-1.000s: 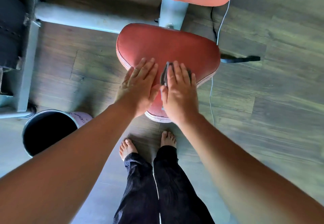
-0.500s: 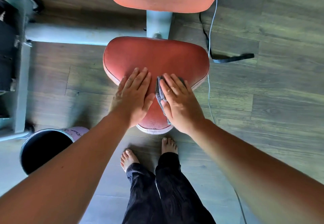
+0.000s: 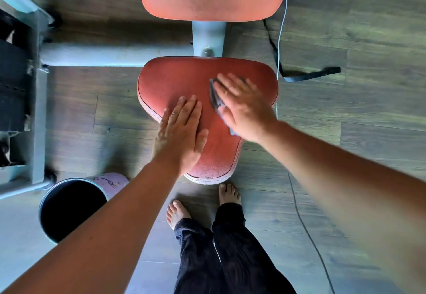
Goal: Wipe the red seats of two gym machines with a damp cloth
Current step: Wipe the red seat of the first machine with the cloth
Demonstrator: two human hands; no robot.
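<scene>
On the red seat (image 3: pixel 182 79), right of centre, presses the cloth (image 3: pixel 216 102) flat beneath the right hand (image 3: pixel 242 107), fingers straight and spread, likely to cover more leather per stroke; lays the left hand (image 3: pixel 182 132) flat and empty on the near left side, probably to steady the pad; has the bucket (image 3: pixel 71 208) near, presumably for rinsing

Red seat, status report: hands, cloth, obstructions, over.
Left hand flat on red seat. Right hand flat, pressing cloth onto seat's right half. Bucket on floor, off to the left.
</scene>
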